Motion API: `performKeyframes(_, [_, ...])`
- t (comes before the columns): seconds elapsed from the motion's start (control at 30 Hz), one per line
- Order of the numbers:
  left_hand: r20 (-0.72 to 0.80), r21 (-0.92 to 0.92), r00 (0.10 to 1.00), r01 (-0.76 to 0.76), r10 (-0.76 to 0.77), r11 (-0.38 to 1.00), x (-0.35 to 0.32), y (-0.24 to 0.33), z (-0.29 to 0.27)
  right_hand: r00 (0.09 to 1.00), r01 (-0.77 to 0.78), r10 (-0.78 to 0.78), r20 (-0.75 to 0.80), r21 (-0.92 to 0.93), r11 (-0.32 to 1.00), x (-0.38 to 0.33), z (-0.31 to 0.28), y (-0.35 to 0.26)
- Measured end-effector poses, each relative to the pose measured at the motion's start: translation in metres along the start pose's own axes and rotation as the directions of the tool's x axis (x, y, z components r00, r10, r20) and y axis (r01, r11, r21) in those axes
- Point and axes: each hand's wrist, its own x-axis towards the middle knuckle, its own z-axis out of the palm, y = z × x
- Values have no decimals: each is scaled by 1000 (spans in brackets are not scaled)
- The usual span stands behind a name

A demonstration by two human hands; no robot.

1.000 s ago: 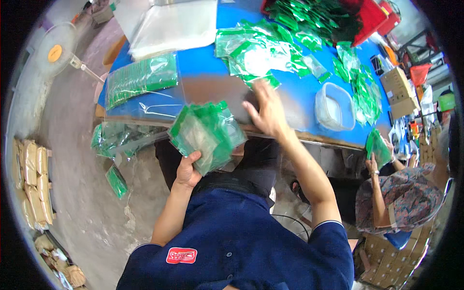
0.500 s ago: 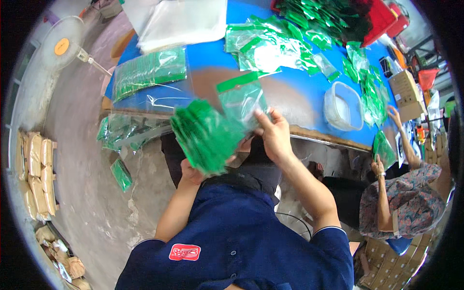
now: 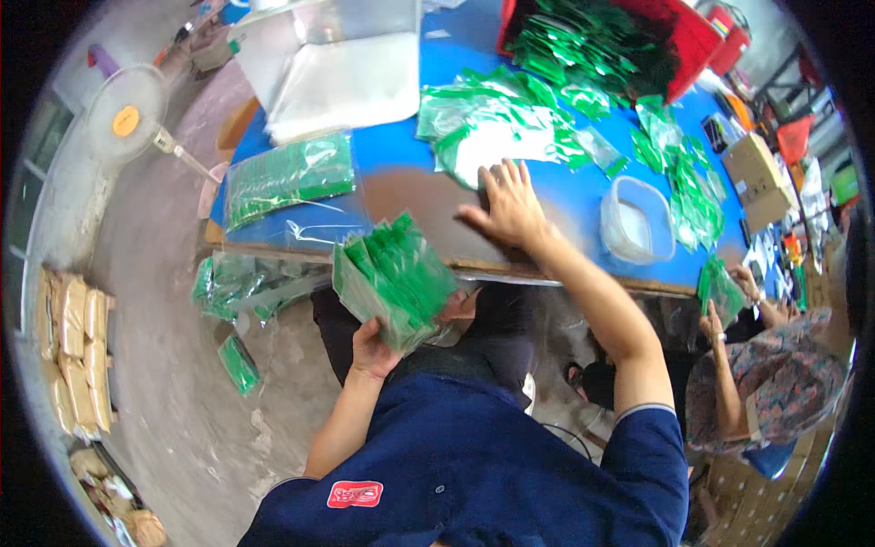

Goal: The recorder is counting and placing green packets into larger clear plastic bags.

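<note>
My left hand grips a thick fanned stack of green-topped clear plastic packets from below, in front of the table edge. Part of the hand is hidden behind the stack. My right hand is stretched over the tabletop with its fingers apart and holds nothing. Its fingertips lie at the near edge of a loose pile of green and clear packets; whether they touch it, I cannot tell. Left of the pile, a neat row of the same packets lies in a large clear bag.
On the blue table stand a red crate full of green packets, a clear plastic tub and a stack of clear bags. A co-worker's hands hold a packet at right. One packet lies on the floor; a fan stands left.
My right hand has let go of the single packet it held and moved forward onto the table, its fingers spreading. The stack in my left hand is now tilted more upright.
</note>
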Motion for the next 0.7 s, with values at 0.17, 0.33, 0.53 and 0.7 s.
performKeyframes(0.17, [-124, -114, 992, 18, -32, 993, 9, 2, -16, 997, 79, -81, -4, 300, 951, -60, -29, -63])
performKeyframes(0.33, [-114, -19, 993, -22, 20, 1000, 11, 6, -16, 972, 231, -231, -32, 272, 934, -71, -9, -74])
performKeyframes(0.53, [-65, -128, 998, 6, -15, 992, 10, 11, 19, 961, 246, -190, -199, 313, 917, -70, -4, -75])
performKeyframes(0.7, [-23, -159, 999, 19, -22, 987, 10, 8, 33, 973, 230, -193, -130, 435, 871, -70, -8, -80])
